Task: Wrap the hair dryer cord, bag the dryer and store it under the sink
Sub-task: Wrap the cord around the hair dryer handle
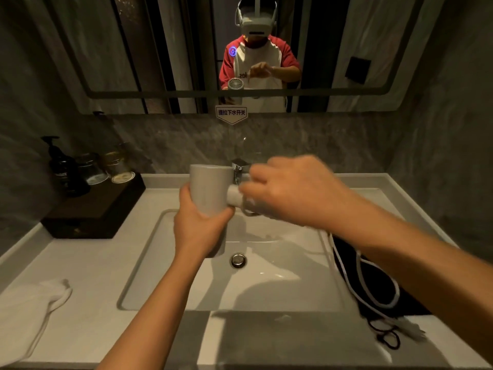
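Left grip (198,222) clamped on dryer (210,190) — handle out rightward; right grip (282,188) pinching cord (373,284) there, slack trailing right over tabletop (88,268).

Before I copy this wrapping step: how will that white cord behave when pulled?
Probably floppy: the white cord droops from the right hand and lies in loose curves on the black bag. Its plug end may drag along the counter.
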